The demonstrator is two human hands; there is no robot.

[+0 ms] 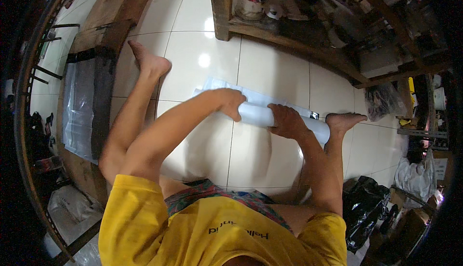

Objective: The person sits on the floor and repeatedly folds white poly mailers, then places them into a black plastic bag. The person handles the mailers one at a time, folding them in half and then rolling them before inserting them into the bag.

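Observation:
A pale bluish-white roll [255, 114], which looks like rolled plastic sheet, lies crosswise between my bare feet, at or just above the tiled floor. My left hand [229, 103] is closed over its left part. Farther right, my right hand [288, 122] wraps the roll from above with its fingers curled. The roll's right end reaches close to my right foot. Behind the roll a flat strip of the same pale sheet [270, 95] spreads out, with a small dark shiny patch [314, 115] near its right end. My palms hide parts of the roll.
A wooden bench [103, 29] with stacked translucent plastic sheets [82, 104] runs along the left. Ahead stands a wooden shelf [222, 10] holding a round container [251, 4]. Black plastic bags [364, 208] and a white bag [417, 177] lie at right.

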